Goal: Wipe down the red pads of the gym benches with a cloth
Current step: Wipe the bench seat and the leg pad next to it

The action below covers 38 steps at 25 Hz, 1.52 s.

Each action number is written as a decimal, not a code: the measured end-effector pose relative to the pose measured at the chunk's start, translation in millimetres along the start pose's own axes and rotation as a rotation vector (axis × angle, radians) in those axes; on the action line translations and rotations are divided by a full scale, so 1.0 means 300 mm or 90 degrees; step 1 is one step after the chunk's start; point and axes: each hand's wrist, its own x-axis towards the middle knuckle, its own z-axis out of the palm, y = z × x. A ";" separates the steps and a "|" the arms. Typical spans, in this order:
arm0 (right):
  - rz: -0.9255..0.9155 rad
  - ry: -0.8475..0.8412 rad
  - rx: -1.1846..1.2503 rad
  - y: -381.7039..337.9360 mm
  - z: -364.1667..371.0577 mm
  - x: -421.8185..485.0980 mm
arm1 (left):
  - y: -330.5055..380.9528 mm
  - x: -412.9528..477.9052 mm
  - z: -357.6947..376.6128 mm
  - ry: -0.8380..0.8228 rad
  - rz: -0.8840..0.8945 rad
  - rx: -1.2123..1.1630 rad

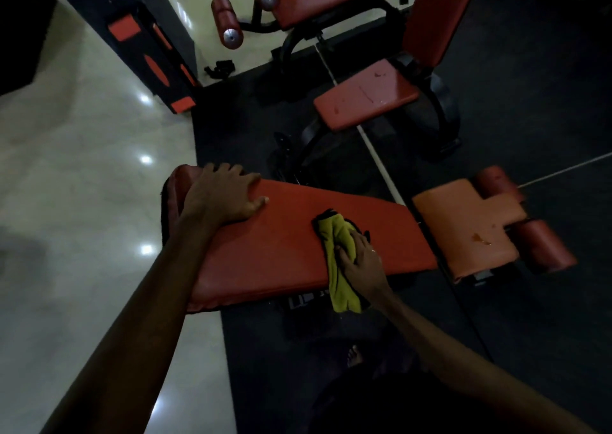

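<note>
Right hand [361, 261] presses yellow cloth [337, 261] on long red pad [281, 235], mid-wipe; left hand [225, 195] flat, grasping nothing. Next: sweep toward far-right seat pad [463, 221].

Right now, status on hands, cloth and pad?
Left hand flat, bracing long red bench pad. Right hand pressing yellow cloth on it. Nothing blocking. Smaller seat pad shows a stain.

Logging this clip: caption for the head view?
Right hand presses yellow cloth on red bench pad; left hand braces its end.
</note>
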 end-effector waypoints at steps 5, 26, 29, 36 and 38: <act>-0.228 -0.138 -0.068 0.036 -0.013 -0.006 | 0.036 0.001 0.007 0.002 -0.057 0.020; -0.141 -0.210 -0.020 0.090 -0.042 0.492 | 0.198 0.058 0.021 -0.056 -0.249 -0.032; -0.102 -0.235 -0.031 0.053 -0.041 0.455 | 0.233 0.073 0.034 -0.073 -0.264 -0.039; -0.083 -0.246 -0.089 0.138 -0.089 0.362 | 0.276 0.153 0.024 -0.142 -0.228 0.005; -0.187 -0.279 -0.117 0.148 -0.105 0.267 | 0.283 0.175 0.037 -0.139 -0.209 0.009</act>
